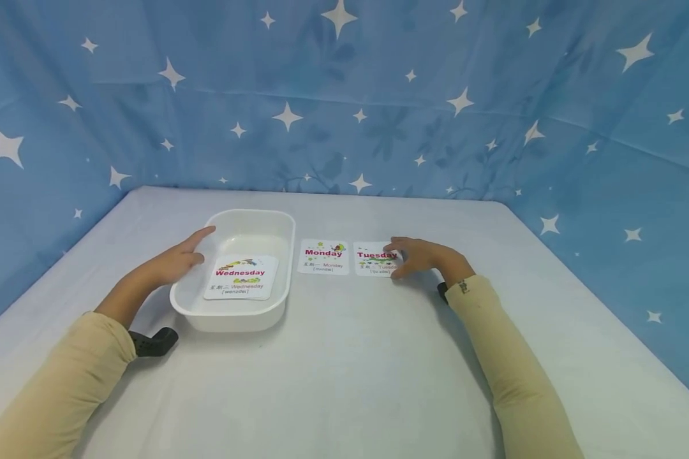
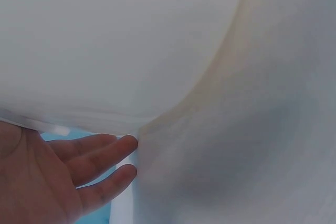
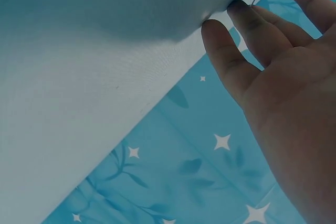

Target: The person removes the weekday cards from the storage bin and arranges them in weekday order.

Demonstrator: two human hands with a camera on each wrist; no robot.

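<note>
A white plastic basin (image 1: pixel 233 324) stands left of the middle. In it lies a stack of cards with the Wednesday card (image 1: pixel 241 287) on top. My left hand (image 1: pixel 175 260) rests at the basin's left rim, index finger stretched along it; in the left wrist view its other fingers (image 2: pixel 102 161) lie loosely against the outer wall. The Monday card (image 1: pixel 324 262) lies flat on the table, right of the basin. Beside it is the Tuesday card (image 1: pixel 372 266), whose right side my right hand (image 1: pixel 422 258) holds, fingers at the top edge and thumb at the bottom.
A white cloth covers the table (image 1: pixel 344 382). Behind and beside it hangs a blue curtain (image 1: pixel 379 95) with white stars. Black wrist straps (image 1: pixel 155 343) show at both cuffs.
</note>
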